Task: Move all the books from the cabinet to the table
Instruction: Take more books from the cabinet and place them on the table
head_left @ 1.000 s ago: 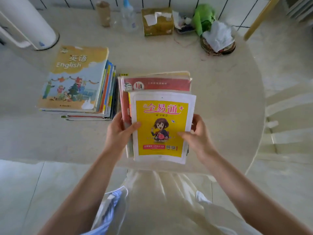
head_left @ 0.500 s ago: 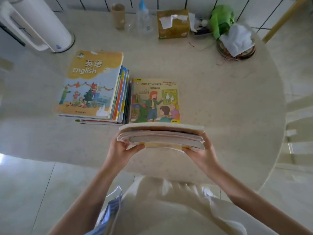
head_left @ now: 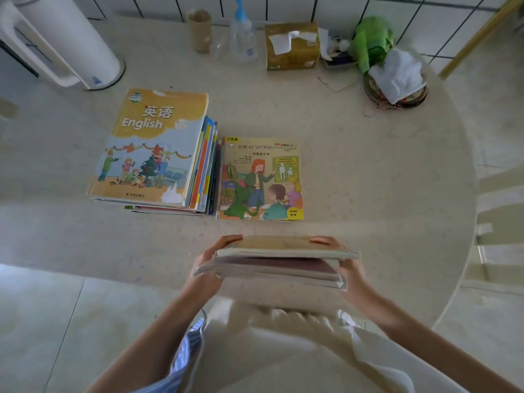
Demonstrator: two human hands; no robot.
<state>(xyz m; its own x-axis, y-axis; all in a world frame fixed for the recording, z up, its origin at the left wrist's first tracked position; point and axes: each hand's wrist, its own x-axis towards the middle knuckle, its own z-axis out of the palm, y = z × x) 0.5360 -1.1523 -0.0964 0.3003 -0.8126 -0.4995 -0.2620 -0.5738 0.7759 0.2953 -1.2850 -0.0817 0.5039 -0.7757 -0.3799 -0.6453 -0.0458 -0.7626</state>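
I hold a small stack of books (head_left: pixel 280 260) edge-on above the near rim of the round beige table (head_left: pixel 368 180). My left hand (head_left: pixel 211 263) grips its left end and my right hand (head_left: pixel 347 265) grips its right end, fingertips curled over the top. On the table lies a taller pile topped by a yellow "English" textbook (head_left: pixel 153 148). Just right of that pile, a single "Zob at Work" picture book (head_left: pixel 261 178) lies flat. The cabinet is out of view.
A white jug (head_left: pixel 56 43) stands at the back left. Along the tiled wall sit a cardboard tube (head_left: pixel 200 31), a clear bottle (head_left: pixel 242 41), a tissue box (head_left: pixel 292 46), a green bag (head_left: pixel 371 41) and a basket with white cloth (head_left: pixel 397 80). A chair (head_left: pixel 499 222) stands at right.
The stack I hold has tipped from cover-up to edge-on and come back toward me. The "Zob at Work" book, hidden beneath it a second ago, now lies uncovered on the table.
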